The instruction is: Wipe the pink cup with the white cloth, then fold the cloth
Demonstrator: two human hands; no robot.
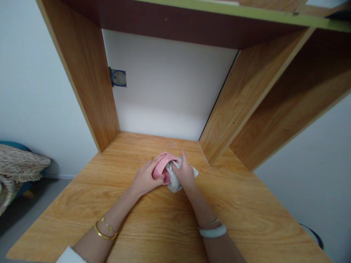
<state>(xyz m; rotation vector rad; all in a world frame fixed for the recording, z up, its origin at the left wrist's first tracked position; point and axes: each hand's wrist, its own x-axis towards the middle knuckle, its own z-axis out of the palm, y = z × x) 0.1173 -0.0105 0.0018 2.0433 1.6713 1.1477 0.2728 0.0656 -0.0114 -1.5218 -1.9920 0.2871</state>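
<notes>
My left hand (144, 178) is closed round a small pink object (160, 167), perhaps a cup or bowl, held on its side just above the wooden desk (164, 219). My right hand (185, 171) grips a crumpled white cloth (173, 180) and presses it against the pink object's opening. Both hands meet at the middle of the desk. Gold bangles circle my left wrist; a pale bangle and a thin chain circle my right.
The desk sits in a wooden alcove with side panels (90, 80) left and right and a shelf (219, 22) overhead. A wall socket opening (119, 77) shows at the back left. A patterned blanket (16, 164) lies on furniture at the far left.
</notes>
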